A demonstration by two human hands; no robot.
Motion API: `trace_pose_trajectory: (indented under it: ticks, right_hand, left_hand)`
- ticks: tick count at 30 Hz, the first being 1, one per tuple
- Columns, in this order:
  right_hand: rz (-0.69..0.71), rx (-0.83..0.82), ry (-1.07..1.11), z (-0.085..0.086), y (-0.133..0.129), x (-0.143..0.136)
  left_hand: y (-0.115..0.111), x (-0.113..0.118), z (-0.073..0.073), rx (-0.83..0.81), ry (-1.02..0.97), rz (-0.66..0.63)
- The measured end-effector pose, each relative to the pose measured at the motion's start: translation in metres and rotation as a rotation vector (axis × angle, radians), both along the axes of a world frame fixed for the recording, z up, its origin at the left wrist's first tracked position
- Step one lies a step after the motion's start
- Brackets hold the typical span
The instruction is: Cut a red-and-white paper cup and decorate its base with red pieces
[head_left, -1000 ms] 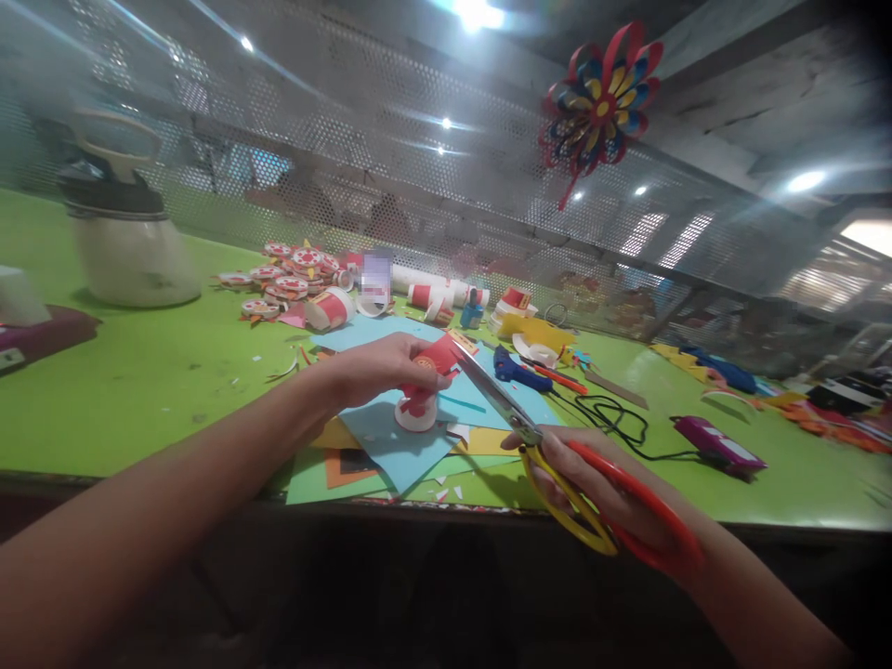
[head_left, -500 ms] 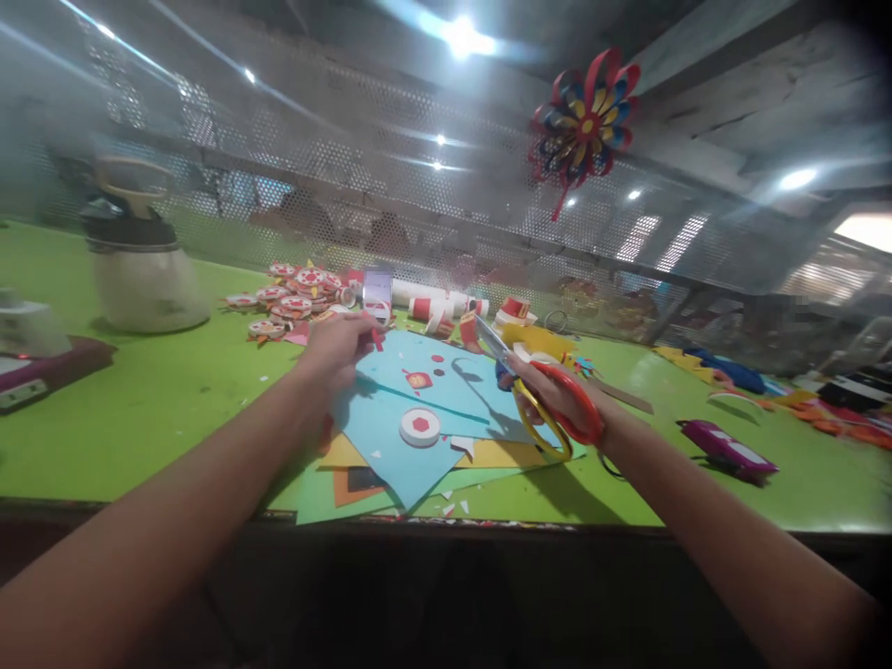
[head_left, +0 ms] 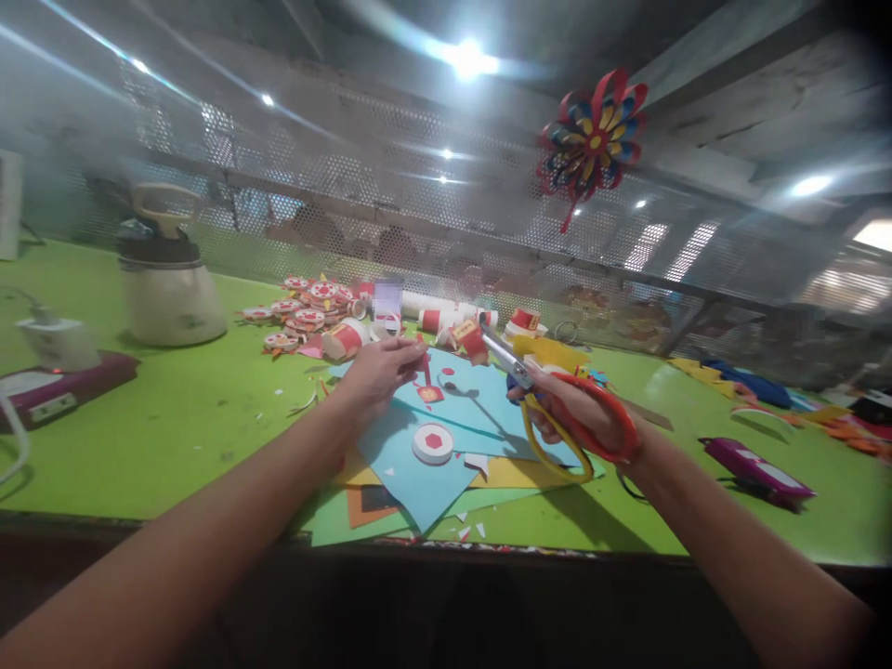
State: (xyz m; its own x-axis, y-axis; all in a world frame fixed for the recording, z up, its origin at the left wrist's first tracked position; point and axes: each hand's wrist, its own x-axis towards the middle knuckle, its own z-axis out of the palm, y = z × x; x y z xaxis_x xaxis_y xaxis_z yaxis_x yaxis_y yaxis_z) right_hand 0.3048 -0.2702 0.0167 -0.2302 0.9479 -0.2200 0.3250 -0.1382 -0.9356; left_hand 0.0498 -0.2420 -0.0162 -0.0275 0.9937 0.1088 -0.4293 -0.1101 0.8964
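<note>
Over the left part of the blue paper sheets [head_left: 425,483], my left hand [head_left: 383,372] pinches a narrow red strip [head_left: 426,370]. My right hand [head_left: 557,409] is wrapped round scissors [head_left: 508,358] with one red and one yellow handle loop; their blades point up and left, above the sheets. Below the strip lies a small red cutout [head_left: 430,395] with a gold middle. Nearer the front edge sits a round white disc [head_left: 433,443] with a red shape on it. A white scrap [head_left: 477,463] rests to its right.
Red-and-white paper pieces [head_left: 307,311] are piled behind my left hand, beside paper cups [head_left: 345,339]. A large beige container [head_left: 173,297] and a purple power strip [head_left: 70,390] stand left. A purple case [head_left: 756,469] lies right. A paper flower [head_left: 595,139] hangs above.
The whole view has shifted, with table objects appearing further right and lower. My left hand has moved right over the blue paper, uncovering a cup behind it. The scissors remain in my right hand.
</note>
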Motion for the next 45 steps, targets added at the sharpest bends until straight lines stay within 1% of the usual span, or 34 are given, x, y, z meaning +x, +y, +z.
trace_pose_trajectory:
  ticks: [3, 5, 8, 12, 14, 15, 16, 17, 19, 21, 24, 27, 31, 35, 38, 40, 41, 42, 43, 44, 45]
  right_hand:
    - [-0.023, -0.126, 0.028, -0.005, 0.009, -0.004]
    - [-0.015, -0.215, 0.044, -0.011, 0.007, -0.003]
    - [0.012, -0.272, 0.083, -0.014, -0.007, 0.004]
    - [0.027, -0.265, 0.125, -0.005, -0.033, 0.018]
    - [-0.011, -0.215, 0.131, 0.001, -0.044, 0.023]
    - [-0.036, -0.164, 0.103, 0.003, -0.049, 0.023]
    - [-0.052, -0.091, 0.034, 0.006, -0.052, 0.023]
    - [-0.038, 0.002, -0.062, 0.008, -0.054, 0.021]
    - [0.114, 0.194, -0.327, 0.012, -0.053, 0.016]
    - [0.205, 0.342, -0.509, 0.012, -0.048, 0.010]
    - [0.257, 0.477, -0.602, 0.006, -0.041, 0.006]
    - [0.260, 0.497, -0.648, -0.003, -0.042, 0.012]
    - [0.253, 0.482, -0.741, -0.009, -0.055, 0.030]
    - [0.268, 0.390, -0.803, -0.005, -0.065, 0.047]
    - [0.271, 0.284, -0.762, 0.000, -0.066, 0.057]
    - [0.261, 0.231, -0.746, 0.002, -0.063, 0.064]
    - [0.257, 0.212, -0.737, 0.003, -0.062, 0.067]
    - [0.262, 0.196, -0.725, 0.003, -0.060, 0.070]
    - [0.272, 0.179, -0.707, 0.003, -0.058, 0.073]
    - [0.282, 0.167, -0.684, 0.002, -0.057, 0.076]
    - [0.286, 0.163, -0.660, 0.001, -0.056, 0.078]
  left_hand:
    - [-0.005, 0.001, 0.003, 0.009, 0.022, -0.019]
    - [-0.009, 0.002, 0.007, 0.022, 0.026, -0.027]
    - [-0.013, 0.003, 0.010, 0.044, 0.026, -0.043]
    - [-0.013, 0.003, 0.011, 0.044, 0.058, -0.064]
    - [-0.015, 0.004, 0.011, 0.039, 0.088, -0.084]
    - [-0.015, 0.005, 0.011, 0.037, 0.105, -0.098]
    - [-0.017, 0.006, 0.011, 0.037, 0.123, -0.114]
    - [-0.018, 0.006, 0.011, 0.039, 0.140, -0.131]
    - [-0.019, 0.008, 0.011, 0.040, 0.174, -0.163]
    - [-0.019, 0.008, 0.010, 0.039, 0.202, -0.187]
    - [-0.019, 0.010, 0.008, 0.019, 0.233, -0.211]
    - [-0.020, 0.014, 0.004, -0.024, 0.261, -0.240]
    - [-0.026, 0.022, -0.002, -0.157, 0.369, -0.302]
    - [-0.031, 0.035, -0.003, -0.253, 0.529, -0.357]
    - [-0.031, 0.048, 0.003, -0.272, 0.612, -0.467]
    - [-0.028, 0.057, 0.009, -0.238, 0.703, -0.540]
    - [-0.025, 0.059, 0.013, -0.184, 0.797, -0.538]
    - [-0.022, 0.060, 0.015, -0.096, 0.920, -0.504]
    - [-0.018, 0.059, 0.017, 0.029, 1.060, -0.430]
    - [-0.015, 0.056, 0.018, 0.170, 1.185, -0.328]
    - [-0.011, 0.052, 0.019, 0.312, 1.267, -0.247]
